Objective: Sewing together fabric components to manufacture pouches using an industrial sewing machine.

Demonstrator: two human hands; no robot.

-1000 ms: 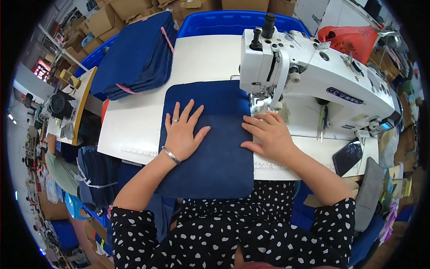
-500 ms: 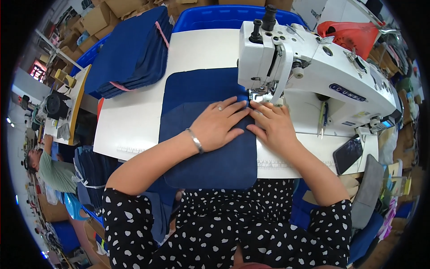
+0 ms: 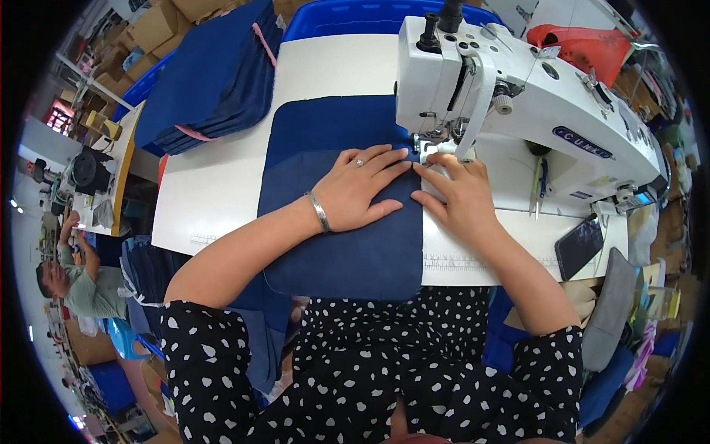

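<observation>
A dark blue fabric piece (image 3: 325, 255) with rounded corners lies over a second blue piece (image 3: 325, 122) on the white machine table. Their right edges run to the presser foot (image 3: 426, 150) of a white sewing machine (image 3: 518, 74). My left hand (image 3: 360, 189) rests flat on the upper piece, fingers spread, with a ring and a metal bracelet on that arm. Beside the foot, my right hand (image 3: 466, 194) has its index fingertip and thumb at the fabric's right edge. Its other fingers bend forward, apart, past the foot. The needle point is too small to make out.
A tied stack of blue fabric pieces (image 3: 211, 78) stands at the back left, before a blue bin (image 3: 340, 16). On the right lie a phone (image 3: 579, 248) and thread snips (image 3: 535, 194). Another person (image 3: 92, 288) sits at the far left.
My right hand's fingers have shifted forward and right beside the presser foot. My left hand keeps its place on the fabric. The whole view has tilted slightly; the other person has raised an arm.
</observation>
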